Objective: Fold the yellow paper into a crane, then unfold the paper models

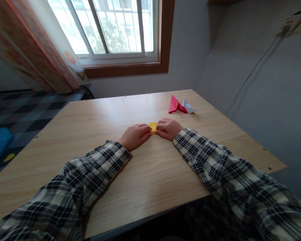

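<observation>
A small piece of yellow paper (153, 126) lies on the wooden table (95, 127), mostly covered by my hands. My left hand (135, 135) presses on its left side with curled fingers. My right hand (168, 128) pinches or presses its right side. Both hands rest on the tabletop, fingertips meeting over the paper. My arms wear black-and-white plaid sleeves.
A folded red paper shape (175, 104) and a folded white paper shape (188, 106) lie together at the far right of the table. A window with a curtain is behind the table. A cable runs down the right wall from a socket (289, 24).
</observation>
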Available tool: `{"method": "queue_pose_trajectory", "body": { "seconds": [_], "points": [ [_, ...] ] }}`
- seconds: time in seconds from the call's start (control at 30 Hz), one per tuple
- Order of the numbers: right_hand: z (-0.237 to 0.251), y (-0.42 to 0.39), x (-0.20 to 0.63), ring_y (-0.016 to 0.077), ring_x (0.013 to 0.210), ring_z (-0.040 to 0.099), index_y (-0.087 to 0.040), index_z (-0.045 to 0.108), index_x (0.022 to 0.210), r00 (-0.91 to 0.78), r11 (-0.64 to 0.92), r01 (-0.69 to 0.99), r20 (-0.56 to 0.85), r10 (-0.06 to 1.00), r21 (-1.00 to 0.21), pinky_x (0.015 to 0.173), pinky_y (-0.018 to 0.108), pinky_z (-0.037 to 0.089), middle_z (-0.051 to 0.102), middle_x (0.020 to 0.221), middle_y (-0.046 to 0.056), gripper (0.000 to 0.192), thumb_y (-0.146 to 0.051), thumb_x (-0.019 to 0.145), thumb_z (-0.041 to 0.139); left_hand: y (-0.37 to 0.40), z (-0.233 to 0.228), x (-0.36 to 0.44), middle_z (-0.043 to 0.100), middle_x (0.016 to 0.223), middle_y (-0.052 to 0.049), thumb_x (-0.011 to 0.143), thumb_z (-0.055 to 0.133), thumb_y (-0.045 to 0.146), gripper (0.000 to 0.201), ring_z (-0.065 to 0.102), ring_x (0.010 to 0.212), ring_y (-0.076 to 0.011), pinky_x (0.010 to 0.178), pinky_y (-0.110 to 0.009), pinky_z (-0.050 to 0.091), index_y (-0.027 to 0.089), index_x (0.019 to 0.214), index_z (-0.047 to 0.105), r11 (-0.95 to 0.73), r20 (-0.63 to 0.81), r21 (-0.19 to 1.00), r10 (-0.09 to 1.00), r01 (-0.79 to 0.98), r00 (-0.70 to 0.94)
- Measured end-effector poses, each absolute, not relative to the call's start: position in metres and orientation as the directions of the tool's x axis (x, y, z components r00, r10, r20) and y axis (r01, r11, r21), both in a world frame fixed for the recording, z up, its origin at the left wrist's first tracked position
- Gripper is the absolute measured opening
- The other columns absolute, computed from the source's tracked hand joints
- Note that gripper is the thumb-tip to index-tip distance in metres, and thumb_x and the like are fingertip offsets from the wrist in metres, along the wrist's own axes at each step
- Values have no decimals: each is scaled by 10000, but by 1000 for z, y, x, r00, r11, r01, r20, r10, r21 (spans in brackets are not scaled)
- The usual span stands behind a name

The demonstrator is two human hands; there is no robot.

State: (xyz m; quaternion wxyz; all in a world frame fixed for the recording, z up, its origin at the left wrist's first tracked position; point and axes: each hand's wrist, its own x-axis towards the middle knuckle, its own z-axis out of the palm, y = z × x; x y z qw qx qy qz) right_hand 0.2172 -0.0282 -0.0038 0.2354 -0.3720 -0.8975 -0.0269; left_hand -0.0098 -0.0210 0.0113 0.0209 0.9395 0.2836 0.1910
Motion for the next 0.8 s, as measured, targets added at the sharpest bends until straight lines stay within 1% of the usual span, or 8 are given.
{"method": "queue_pose_trajectory", "body": {
  "seconds": [0.1, 0.27, 0.37, 0.5, 0.8],
  "points": [
    [-3, -29, 217, 180, 785, 538, -171, 676, 789, -603, 709, 696, 443, 664, -115, 724, 306, 397, 661, 836, 76, 289, -355, 958, 531, -21, 12, -10, 716, 988, -59, 984, 479, 329, 229, 666, 891, -204, 785, -338, 518, 200, 967, 668, -836, 343, 138, 543, 531, 766],
    [-3, -29, 216, 186, 792, 546, -169, 675, 778, -575, 675, 732, 443, 688, -97, 716, 305, 390, 675, 859, 84, 273, -356, 942, 562, -22, 12, -9, 714, 986, -61, 983, 476, 333, 229, 667, 896, -205, 797, -346, 524, 206, 973, 666, -829, 339, 144, 554, 540, 760],
    [-3, -29, 216, 187, 807, 553, -166, 685, 790, -558, 653, 751, 436, 706, -95, 720, 305, 390, 682, 883, 87, 259, -348, 938, 575, -23, 11, -9, 719, 1016, -69, 975, 489, 331, 220, 672, 917, -214, 818, -359, 532, 199, 1039, 652, -812, 344, 153, 579, 564, 739],
    [-2, -30, 215, 187, 821, 562, -160, 698, 809, -543, 633, 767, 419, 728, -104, 720, 305, 391, 690, 906, 90, 258, -344, 940, 575, -23, 11, -9, 718, 1092, -72, 972, 482, 310, 241, 672, 972, -214, 856, -366, 536, 195, 1134, 621, -812, 366, 158, 577, 562, 730],
    [0, -32, 216, 195, 832, 559, -166, 696, 801, -499, 591, 794, 402, 768, -142, 728, 316, 390, 681, 914, 90, 272, -349, 946, 556, -22, 9, -10, 714, 1091, -81, 971, 465, 282, 246, 672, 978, -219, 858, -387, 544, 194, 1148, 611, -823, 364, 158, 562, 546, 742]
  ]
}}
